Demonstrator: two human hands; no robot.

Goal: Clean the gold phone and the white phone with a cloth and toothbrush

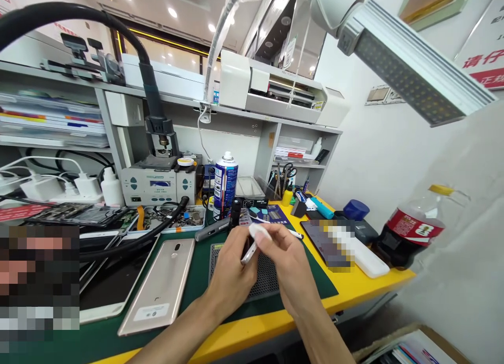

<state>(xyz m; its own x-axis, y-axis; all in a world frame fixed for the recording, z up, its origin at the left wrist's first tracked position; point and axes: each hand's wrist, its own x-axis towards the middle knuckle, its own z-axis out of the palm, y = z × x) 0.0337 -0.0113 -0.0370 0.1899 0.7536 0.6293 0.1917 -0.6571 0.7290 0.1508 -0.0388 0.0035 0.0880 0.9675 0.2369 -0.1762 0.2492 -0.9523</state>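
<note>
A phone (249,254), seen edge-on, is held above a dark perforated pad (268,281) on the green mat. My left hand (234,267) is wrapped round its near side. In my right hand (289,256) a small white wad (259,232) is pinched between thumb and fingers, pressed at the phone's upper end. Most of the phone's faces are hidden by my hands. To the left, a gold phone (163,282) lies back up on the mat.
A blue spray can (226,185) and a grey control unit (159,185) stand behind. Opened devices (118,285) lie left. At right are a dark screen panel (326,246), a white bar (368,256) and a cola bottle (413,227). A lamp (417,65) hangs above.
</note>
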